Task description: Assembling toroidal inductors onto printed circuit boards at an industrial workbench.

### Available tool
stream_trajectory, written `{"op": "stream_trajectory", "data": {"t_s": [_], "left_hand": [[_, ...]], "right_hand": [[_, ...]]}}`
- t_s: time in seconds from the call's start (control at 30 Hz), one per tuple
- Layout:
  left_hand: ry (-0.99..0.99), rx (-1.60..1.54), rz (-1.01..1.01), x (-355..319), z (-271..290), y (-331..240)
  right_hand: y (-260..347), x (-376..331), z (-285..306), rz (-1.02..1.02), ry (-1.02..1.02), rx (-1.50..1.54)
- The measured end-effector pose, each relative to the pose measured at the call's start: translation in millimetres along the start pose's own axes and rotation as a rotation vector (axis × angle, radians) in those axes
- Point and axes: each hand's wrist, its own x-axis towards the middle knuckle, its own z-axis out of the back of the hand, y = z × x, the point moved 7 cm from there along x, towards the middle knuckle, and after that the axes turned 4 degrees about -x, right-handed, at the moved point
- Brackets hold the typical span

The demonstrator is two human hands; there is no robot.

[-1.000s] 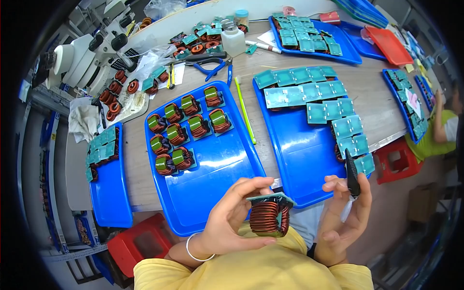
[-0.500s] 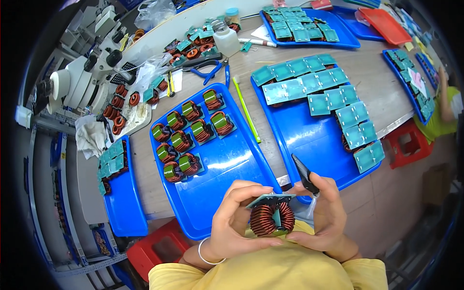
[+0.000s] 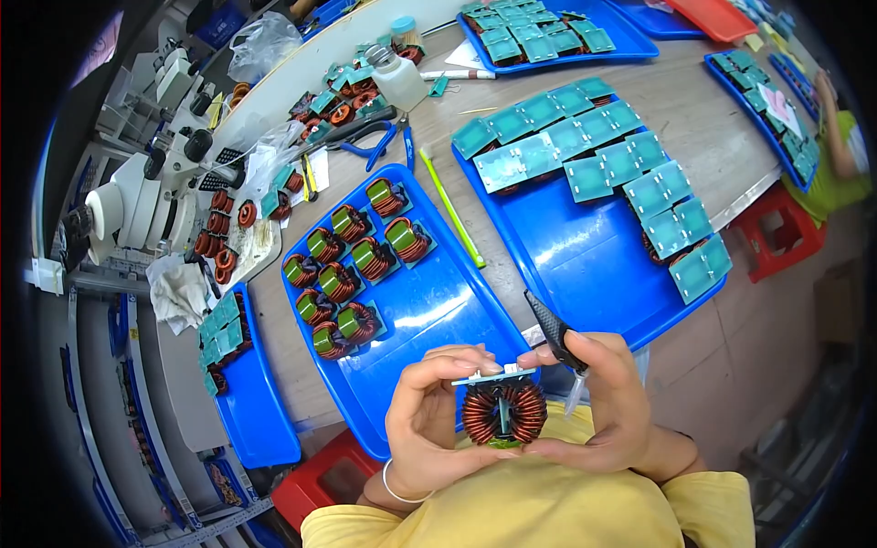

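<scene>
The wound coil (image 3: 525, 416) is held up before the yellow shirt, just off the near edges of the trays. Its copper-coloured wire lies in two bulging, close-packed halves with a thin upright divider between them. A green board (image 3: 475, 380) caps it, with small white parts on top, and yellow-green shows underneath.

The left hand (image 3: 420, 416) grips it, fingers on the board and thumb below. The right hand (image 3: 607, 402) steadies the other side with fingertip and thumb while pinching a black-handled tool (image 3: 548, 329), its pale tip pointing down.

The step looks like turning or checking the piece; the next move seems to call for a level hold, the tip kept off the wire.

Beyond, on the table (image 3: 676, 91), similar coils stand in the left blue tray (image 3: 429, 352); board-up ones fill part of the right blue tray (image 3: 594, 283).
</scene>
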Motion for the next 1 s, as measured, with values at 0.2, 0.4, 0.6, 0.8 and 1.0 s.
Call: {"op": "stream_trajectory", "data": {"t_s": [0.2,0.4,0.6,0.8,1.0], "left_hand": [[-0.022,0.051,0.0,-2.7,3.2,-3.9],[-0.033,-0.008,0.033,-4.3,3.5,-1.2],[-0.037,-0.078,0.08,-6.3,3.4,3.4],[-0.012,-0.122,0.103,-5.5,0.7,3.9],[0.006,-0.127,0.109,-3.4,-1.4,3.7]], "right_hand": [[0.1,0.6,-2.6,0.016,-0.012,-0.004],[-0.7,-0.6,-3.7,0.017,-0.02,0.011],[-1.2,-3.1,-2.5,0.007,-0.044,-0.002],[4.7,-2.1,1.2,0.01,-0.067,-0.004],[7.8,-1.9,4.0,0.022,-0.07,-0.038]]}}
